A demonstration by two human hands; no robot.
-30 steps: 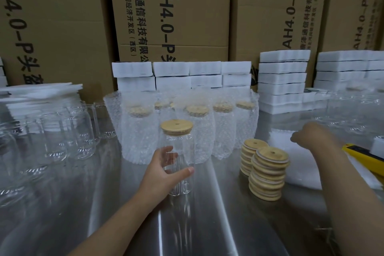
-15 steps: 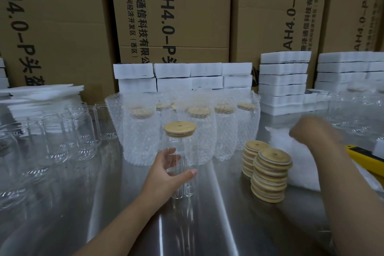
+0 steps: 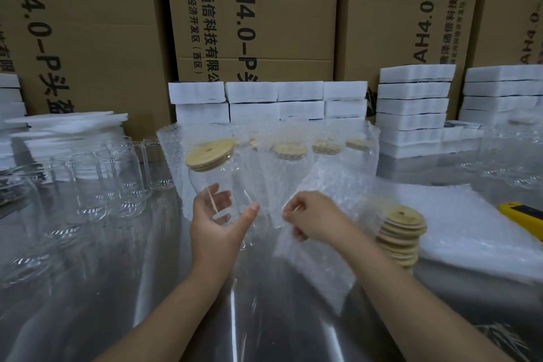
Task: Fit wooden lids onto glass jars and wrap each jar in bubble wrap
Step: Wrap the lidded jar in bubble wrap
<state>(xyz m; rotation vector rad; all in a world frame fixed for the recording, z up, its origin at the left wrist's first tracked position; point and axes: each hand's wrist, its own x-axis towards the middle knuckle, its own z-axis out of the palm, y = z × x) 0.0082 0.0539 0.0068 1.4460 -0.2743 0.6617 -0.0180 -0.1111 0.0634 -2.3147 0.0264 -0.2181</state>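
At the far left, empty glass jars [image 3: 88, 185] crowd the shiny metal worktop [image 3: 147, 303], with a stack of white foam sheets [image 3: 67, 123] behind them. Next comes the left hand [image 3: 217, 223], its fingers and thumb curled round the lower half of a clear glass jar [image 3: 223, 185]. This jar is tilted, its top leaning to the left, and it carries a round wooden lid [image 3: 210, 154] with a small hole in the middle. I cannot tell whether its base touches the worktop. Behind it stands a group of wrapped jars [image 3: 293, 161], lidded and sheathed in bubble wrap, in front of a row of white foam blocks [image 3: 296, 100] and tall cardboard boxes [image 3: 279, 9] printed with dark lettering. Just right of the held jar, the right hand [image 3: 311, 220] has its fingers curled in, pinching the edge of a bubble wrap sheet [image 3: 317, 267]. The sheet spreads above and below the hand, close beside the jar, though whether the two touch is unclear. Right of that hand a stack of wooden lids [image 3: 401, 238] stands on the worktop, partly veiled by the sheet, and its top lid also has a centre hole. Further right lies a flat pile of bubble wrap [image 3: 470, 223], and at the right edge a yellow tool [image 3: 523, 214] rests on it, cut off by the frame.
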